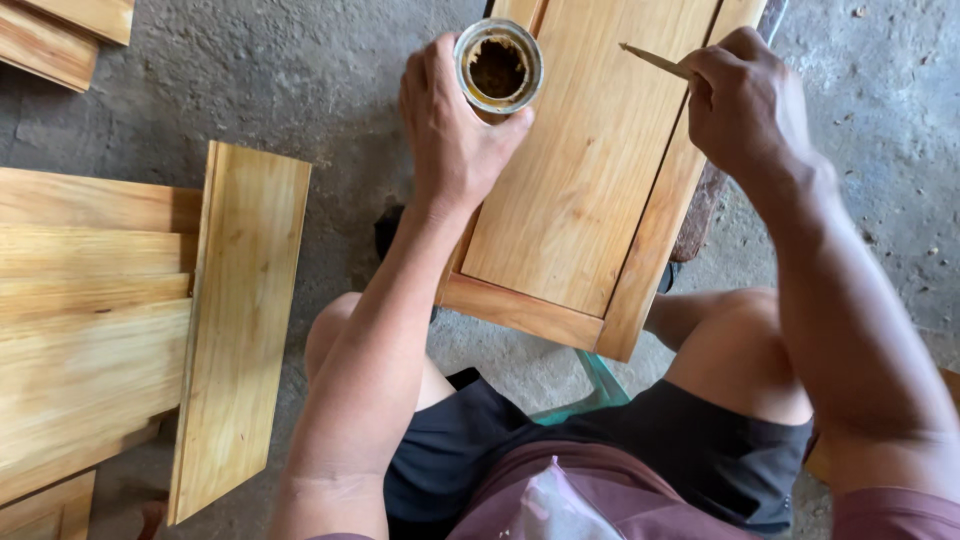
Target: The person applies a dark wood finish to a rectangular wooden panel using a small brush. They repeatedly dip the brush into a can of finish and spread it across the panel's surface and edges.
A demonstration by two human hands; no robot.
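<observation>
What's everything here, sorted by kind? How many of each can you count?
Framed wooden panels: 1, in front of the knees
Small round tins: 1, in the left hand
Thin sticks: 1, in the right hand
Loose flat boards: 1, beside the stacked boards
Board stacks: 2, one at the left, one at the top-left corner
Total: 6

Bare left hand [455,130] and bare right hand [745,100], forearms unsleeved. Black fabric shorts [640,440] at 6 o'clock, knees uncovered. Maroon cloth shirt [600,490] below them, short maroon sleeve edge [890,515] at 5 o'clock.
</observation>
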